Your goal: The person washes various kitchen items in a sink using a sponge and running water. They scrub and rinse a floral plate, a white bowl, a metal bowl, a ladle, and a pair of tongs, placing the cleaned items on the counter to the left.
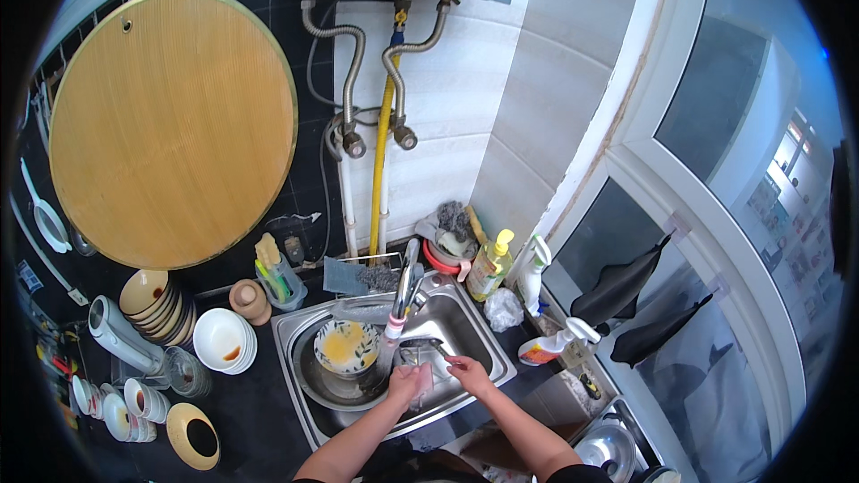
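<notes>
My left hand (405,383) is over the steel sink (465,304), closed around a pale cloth or sponge (421,382) under the tap (404,291). Water runs down from the tap beside it. My right hand (465,371) grips a dark-handled utensil (420,346) that points left toward the water stream. To the left in the sink stands a patterned bowl (344,346) with yellow residue, inside a metal pan (333,386).
A stack of bowls (159,304), a white bowl (222,340) and small cups (125,401) stand on the dark counter at left. Dish soap (490,266) and spray bottles (555,344) sit right of the sink. A round wooden board (170,125) hangs on the wall.
</notes>
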`<state>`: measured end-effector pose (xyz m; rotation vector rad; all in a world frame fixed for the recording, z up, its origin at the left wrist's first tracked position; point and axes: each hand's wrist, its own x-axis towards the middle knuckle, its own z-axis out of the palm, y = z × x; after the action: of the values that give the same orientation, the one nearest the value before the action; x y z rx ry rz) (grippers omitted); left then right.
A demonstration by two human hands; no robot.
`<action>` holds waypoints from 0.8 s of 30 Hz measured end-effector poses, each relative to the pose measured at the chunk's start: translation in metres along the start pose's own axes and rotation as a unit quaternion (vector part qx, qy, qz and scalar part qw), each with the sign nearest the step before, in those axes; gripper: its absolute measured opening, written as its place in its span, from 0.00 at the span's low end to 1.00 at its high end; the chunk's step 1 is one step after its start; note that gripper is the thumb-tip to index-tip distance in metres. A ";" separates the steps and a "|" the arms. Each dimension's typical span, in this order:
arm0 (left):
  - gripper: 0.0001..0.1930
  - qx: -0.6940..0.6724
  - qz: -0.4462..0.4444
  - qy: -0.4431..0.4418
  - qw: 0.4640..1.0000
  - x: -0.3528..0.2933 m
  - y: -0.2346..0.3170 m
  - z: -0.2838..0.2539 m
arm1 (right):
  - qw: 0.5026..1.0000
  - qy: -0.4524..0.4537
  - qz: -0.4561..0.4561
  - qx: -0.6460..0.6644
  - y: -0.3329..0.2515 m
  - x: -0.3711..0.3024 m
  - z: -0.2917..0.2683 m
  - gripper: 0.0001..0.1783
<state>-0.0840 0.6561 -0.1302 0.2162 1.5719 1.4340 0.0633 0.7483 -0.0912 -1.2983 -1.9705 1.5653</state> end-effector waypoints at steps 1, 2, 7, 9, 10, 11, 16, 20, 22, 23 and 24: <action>0.08 0.019 0.021 0.002 1.000 0.014 -0.012 0.005 | 0.997 0.024 -0.035 0.058 -0.009 0.004 -0.013 0.14; 0.08 0.039 0.043 0.007 0.998 0.030 -0.021 0.008 | 0.995 0.048 -0.021 0.080 -0.027 0.008 -0.027 0.14; 0.08 0.062 0.076 -0.059 0.993 0.018 0.046 0.054 | 0.948 0.207 -0.222 -0.099 -0.096 0.054 -0.097 0.19; 0.08 -0.038 0.103 -0.010 0.994 0.015 0.070 0.083 | 0.904 0.281 -0.268 -0.179 -0.129 0.067 -0.120 0.20; 0.07 -0.075 0.092 0.013 0.993 0.017 0.080 0.094 | 0.883 0.312 -0.277 -0.215 -0.144 0.070 -0.129 0.19; 0.07 -0.091 0.066 -0.042 0.993 0.021 0.093 0.102 | 0.868 0.317 -0.285 -0.254 -0.149 0.081 -0.138 0.21; 0.12 -0.214 0.026 -0.110 0.970 0.061 0.138 0.150 | 0.800 0.286 -0.305 -0.430 -0.142 0.133 -0.170 0.32; 0.15 -0.244 0.029 -0.175 0.953 0.084 0.160 0.185 | 0.781 0.214 -0.298 -0.505 -0.121 0.155 -0.178 0.28; 0.17 -0.239 0.057 -0.176 0.953 0.086 0.166 0.200 | 0.787 0.208 -0.302 -0.497 -0.117 0.154 -0.178 0.26; 0.18 -0.238 0.058 -0.164 0.955 0.086 0.169 0.207 | 0.786 0.209 -0.305 -0.495 -0.116 0.153 -0.176 0.26; 0.18 -0.238 0.059 -0.153 0.957 0.081 0.174 0.213 | 0.786 0.211 -0.307 -0.494 -0.117 0.151 -0.176 0.26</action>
<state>-0.0502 0.9053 0.0075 0.2338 0.9448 1.7326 0.0529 0.9766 0.0332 -0.9355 -2.5472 -0.1492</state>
